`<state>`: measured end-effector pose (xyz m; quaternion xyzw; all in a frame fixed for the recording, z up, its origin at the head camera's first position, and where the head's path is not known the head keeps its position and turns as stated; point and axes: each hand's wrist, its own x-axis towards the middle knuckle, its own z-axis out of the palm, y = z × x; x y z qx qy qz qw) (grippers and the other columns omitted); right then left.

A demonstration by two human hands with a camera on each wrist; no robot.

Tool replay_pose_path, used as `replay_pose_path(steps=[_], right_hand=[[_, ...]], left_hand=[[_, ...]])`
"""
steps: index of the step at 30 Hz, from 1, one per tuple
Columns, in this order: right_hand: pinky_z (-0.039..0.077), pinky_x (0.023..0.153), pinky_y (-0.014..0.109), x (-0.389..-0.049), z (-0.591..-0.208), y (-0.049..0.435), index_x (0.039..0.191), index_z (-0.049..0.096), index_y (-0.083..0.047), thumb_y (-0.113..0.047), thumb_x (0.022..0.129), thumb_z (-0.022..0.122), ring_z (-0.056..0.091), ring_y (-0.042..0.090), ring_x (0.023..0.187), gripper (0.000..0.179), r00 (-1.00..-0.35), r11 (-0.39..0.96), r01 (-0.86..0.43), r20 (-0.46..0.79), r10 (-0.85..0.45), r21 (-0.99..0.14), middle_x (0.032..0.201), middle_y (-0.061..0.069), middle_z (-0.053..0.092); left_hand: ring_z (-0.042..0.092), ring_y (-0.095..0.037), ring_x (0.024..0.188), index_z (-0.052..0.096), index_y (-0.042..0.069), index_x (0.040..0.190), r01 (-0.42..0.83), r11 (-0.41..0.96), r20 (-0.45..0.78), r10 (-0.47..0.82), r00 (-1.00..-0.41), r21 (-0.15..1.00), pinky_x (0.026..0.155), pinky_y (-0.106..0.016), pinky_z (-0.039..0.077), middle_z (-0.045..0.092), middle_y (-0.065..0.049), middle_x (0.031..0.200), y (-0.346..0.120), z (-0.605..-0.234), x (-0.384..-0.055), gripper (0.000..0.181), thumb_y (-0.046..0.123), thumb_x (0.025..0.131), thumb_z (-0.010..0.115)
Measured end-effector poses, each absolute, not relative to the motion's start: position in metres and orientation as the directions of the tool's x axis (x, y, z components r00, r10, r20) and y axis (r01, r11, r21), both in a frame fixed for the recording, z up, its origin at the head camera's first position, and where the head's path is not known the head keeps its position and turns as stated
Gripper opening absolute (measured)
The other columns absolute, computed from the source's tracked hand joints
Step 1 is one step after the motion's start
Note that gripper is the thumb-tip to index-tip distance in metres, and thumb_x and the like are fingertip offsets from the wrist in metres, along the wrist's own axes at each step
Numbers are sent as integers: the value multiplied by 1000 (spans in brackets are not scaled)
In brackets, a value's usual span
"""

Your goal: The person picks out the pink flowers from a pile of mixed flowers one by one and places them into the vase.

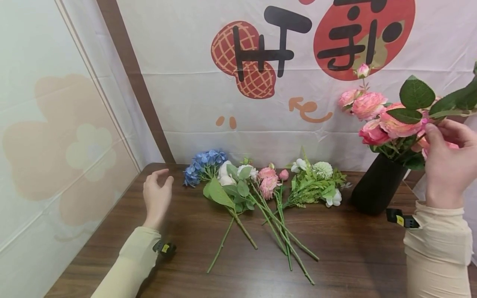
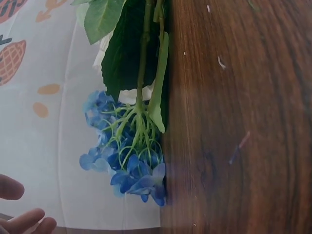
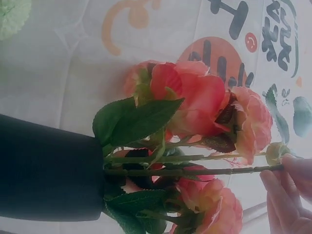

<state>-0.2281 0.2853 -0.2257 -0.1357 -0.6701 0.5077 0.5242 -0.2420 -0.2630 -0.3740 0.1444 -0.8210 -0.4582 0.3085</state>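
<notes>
My left hand hovers open above the wooden table, just left of a blue hydrangea; it holds nothing. The left wrist view shows that hydrangea lying flat and my fingertips apart from it. My right hand is raised at the right and pinches a green stem of the pink roses standing in a black vase. In the right wrist view the fingers meet the stem's end, beside the roses and vase.
Lying across the table's middle are white roses, pink flowers and a white and green sprig, stems pointing toward me. A printed cloth backdrop hangs behind. A pale wall panel borders the left.
</notes>
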Motion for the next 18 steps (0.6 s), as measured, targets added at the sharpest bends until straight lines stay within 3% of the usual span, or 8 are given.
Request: replay_pose_path(steps=[4,11,18], right_hand=[[38,65,6,-229,-229,287,94,69,-29,-24,86,68,50,-11,77,9,-416,452,-300,542,730,-840,78,-25,54],[43,54,1,-231,-234,293,88,64,-27,-20,86,68,56,-13,60,8,-460,359,-350,492,739,-865,78,-16,56],[41,55,1,-236,-240,296,97,70,-19,-20,88,66,51,-11,56,10,-449,426,-320,532,718,-846,76,-18,55]], left_hand=[[41,-38,123,58,3,125,21,557,353,-496,-793,830,103,-50,30,52,-19,131,-265,-374,-240,36,16,91,57],[40,-39,127,57,3,127,-1,581,335,-471,-816,814,106,-52,28,50,-20,135,-267,-377,-239,38,18,92,56],[39,-40,127,57,3,127,-9,591,335,-470,-817,807,106,-52,28,49,-21,135,-270,-379,-238,39,17,91,56]])
